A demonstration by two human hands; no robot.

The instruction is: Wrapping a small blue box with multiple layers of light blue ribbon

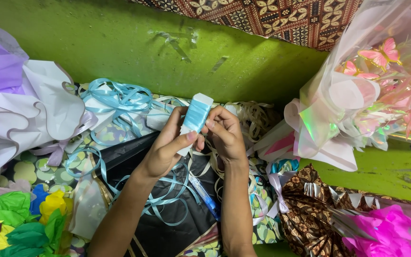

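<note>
L hand (165, 150) & R hand (224, 133) both pinch ribbon-wound white card (195, 119); loose blue ribbon (120, 100) behind.

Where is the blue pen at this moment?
In the head view, the blue pen lies on the black sheet just below the hands, between the left forearm and right forearm, among light blue ribbon.

There are two bare hands, the left hand (165, 147) and the right hand (224, 133). Together they hold one flat white card wound with light blue ribbon (195, 119). One blue plastic pen (205, 197) lies on one black paper sheet (167, 228). Two pink paper butterflies (381, 53) sit in one bouquet wrapped in clear shiny film (357, 104). One bright pink tissue bunch (386, 228) is at the lower right corner.
</note>
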